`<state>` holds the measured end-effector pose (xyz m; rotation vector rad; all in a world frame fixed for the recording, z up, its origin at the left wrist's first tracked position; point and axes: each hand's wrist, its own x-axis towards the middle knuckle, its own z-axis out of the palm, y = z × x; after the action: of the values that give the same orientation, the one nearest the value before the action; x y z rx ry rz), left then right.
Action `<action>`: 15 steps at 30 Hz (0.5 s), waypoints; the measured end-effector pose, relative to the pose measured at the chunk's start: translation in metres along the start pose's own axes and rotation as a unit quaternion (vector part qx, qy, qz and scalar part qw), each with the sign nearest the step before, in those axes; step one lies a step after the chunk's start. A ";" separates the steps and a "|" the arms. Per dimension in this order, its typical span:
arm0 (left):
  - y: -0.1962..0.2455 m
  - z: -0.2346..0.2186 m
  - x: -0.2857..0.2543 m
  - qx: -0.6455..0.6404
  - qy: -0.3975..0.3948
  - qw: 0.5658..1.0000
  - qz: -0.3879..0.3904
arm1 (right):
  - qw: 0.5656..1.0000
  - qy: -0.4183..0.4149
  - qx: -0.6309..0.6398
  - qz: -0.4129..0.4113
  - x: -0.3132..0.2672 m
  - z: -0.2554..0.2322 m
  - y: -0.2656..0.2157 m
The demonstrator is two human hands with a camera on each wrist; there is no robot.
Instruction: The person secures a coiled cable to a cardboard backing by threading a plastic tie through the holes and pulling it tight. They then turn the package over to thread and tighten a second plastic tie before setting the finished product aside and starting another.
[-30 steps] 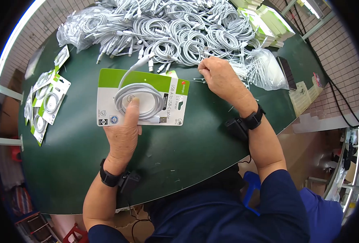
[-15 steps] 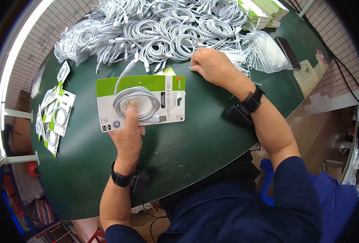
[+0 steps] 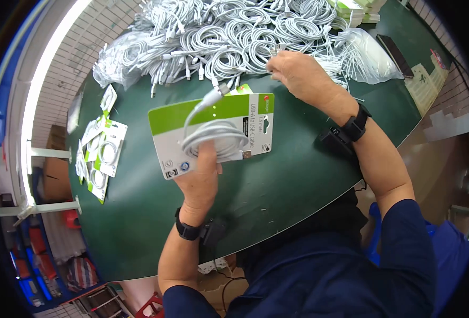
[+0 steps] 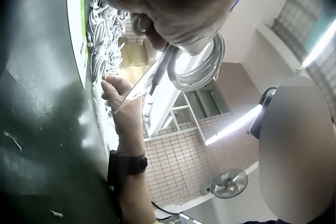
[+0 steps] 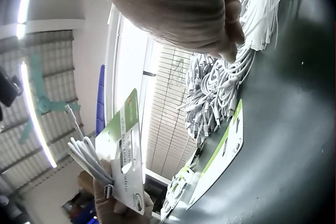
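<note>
My left hand (image 3: 198,183) grips a green-and-white cable card (image 3: 165,138) from below, thumb pressing a coiled white USB cable (image 3: 216,135) flat against its face. One cable end (image 3: 213,96) sticks up past the card's top edge; the USB-A plug lies at the coil's lower right. My right hand (image 3: 303,77) is at the near edge of a big pile of coiled white cables (image 3: 229,34), beside loose white cable ties (image 3: 332,66). Its fingers are bent with the tips together, and I cannot tell whether something is pinched between them. Another card (image 5: 218,161) lies on the table behind the held one.
Several carded cables (image 3: 107,153) lie at the left of the green table (image 3: 277,185). A clear plastic bag (image 3: 369,58) of ties, a dark phone-like slab (image 3: 396,55) and a paper sheet (image 3: 425,87) lie at the right. Stacked green-white cards (image 3: 351,10) stand at the back.
The head view has shifted, so the scene sits further right. My left hand has tilted the card and raised the cable's end. My right fingers have moved slightly closer to the pile.
</note>
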<state>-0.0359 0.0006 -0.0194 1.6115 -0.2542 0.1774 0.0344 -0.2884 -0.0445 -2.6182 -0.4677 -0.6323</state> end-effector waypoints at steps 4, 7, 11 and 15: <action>-0.009 -0.011 -0.011 0.033 -0.031 0.998 0.048 | 0.999 -0.029 0.040 0.014 -0.003 -0.005 -0.001; -0.015 -0.021 -0.015 0.145 -0.060 0.980 0.126 | 0.996 0.007 0.089 -0.001 0.001 -0.010 -0.005; -0.015 -0.023 -0.010 0.205 -0.077 0.930 0.296 | 0.988 0.054 0.140 0.033 0.007 -0.016 -0.014; 0.028 -0.011 0.001 0.203 -0.174 0.881 0.389 | 0.991 0.076 0.111 0.022 0.007 -0.020 -0.014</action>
<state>-0.0418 0.0105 0.0082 1.8713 -1.2175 0.5881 0.0273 -0.2844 -0.0203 -2.3440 -0.4069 -0.7159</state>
